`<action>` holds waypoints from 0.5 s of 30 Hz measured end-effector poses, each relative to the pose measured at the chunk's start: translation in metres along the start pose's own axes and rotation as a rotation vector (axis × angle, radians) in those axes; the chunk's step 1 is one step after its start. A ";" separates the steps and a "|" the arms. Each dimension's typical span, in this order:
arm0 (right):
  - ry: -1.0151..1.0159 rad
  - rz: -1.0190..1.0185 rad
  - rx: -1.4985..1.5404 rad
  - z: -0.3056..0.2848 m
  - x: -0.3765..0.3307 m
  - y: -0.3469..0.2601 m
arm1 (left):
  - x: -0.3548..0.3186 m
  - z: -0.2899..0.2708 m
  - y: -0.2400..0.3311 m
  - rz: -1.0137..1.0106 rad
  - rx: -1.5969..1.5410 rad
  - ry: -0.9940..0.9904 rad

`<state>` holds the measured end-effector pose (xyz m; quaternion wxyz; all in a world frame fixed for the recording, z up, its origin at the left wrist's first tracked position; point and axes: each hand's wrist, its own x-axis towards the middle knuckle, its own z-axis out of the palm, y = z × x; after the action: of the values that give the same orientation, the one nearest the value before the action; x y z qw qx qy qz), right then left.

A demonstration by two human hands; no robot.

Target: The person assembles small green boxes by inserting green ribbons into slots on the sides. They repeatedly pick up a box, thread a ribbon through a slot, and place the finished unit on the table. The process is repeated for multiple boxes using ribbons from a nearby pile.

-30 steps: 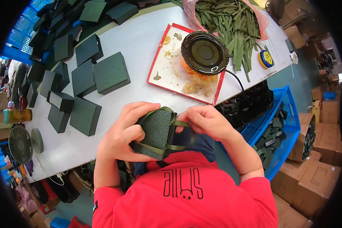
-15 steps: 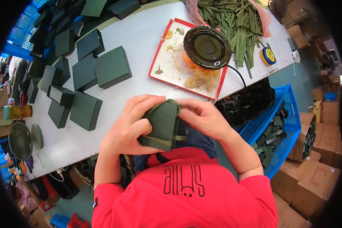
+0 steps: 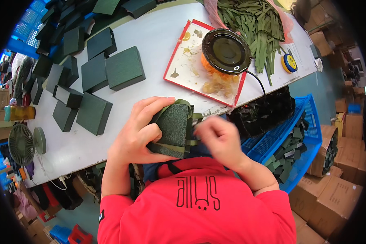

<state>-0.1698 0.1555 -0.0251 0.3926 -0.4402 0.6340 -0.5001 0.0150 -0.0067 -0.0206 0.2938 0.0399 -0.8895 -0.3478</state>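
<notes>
Clasping a squarish, dark-green, crackle-textured box (image 3: 171,125) near the smooth white table (image 3: 154,36), the left hand (image 3: 139,132) curls around it. Beside flat olive ribbons (image 3: 192,142), the blurred right hand (image 3: 220,140) has bent fingers, grip impossible to tell.

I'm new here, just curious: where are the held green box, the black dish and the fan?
Held green box (image 3: 174,125): head view, broad face.
Black dish (image 3: 206,49): head view, left rim.
Fan (image 3: 21,144): head view, grille.

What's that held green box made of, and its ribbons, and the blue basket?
Green box: perhaps card covered in low-sheen paper; its face is crinkled. Ribbons: probably woven fabric, dull, since they bend softly. Blue basket: likely smooth plastic; stiff, holed walls.
</notes>
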 end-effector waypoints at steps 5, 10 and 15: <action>0.546 -0.225 0.461 -0.035 0.005 0.016 | -0.022 -0.014 0.005 -0.107 -0.038 0.032; 0.621 -0.272 0.528 -0.062 0.006 0.025 | -0.072 -0.045 0.014 -0.208 0.037 0.296; 0.649 -0.257 0.522 -0.060 0.012 0.030 | -0.142 -0.099 0.049 -0.793 0.532 0.675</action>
<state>-0.2345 0.1646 -0.0438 0.2058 -0.2212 0.5169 -0.8009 0.1929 0.0104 -0.0015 0.3884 0.5507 -0.7204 -0.1639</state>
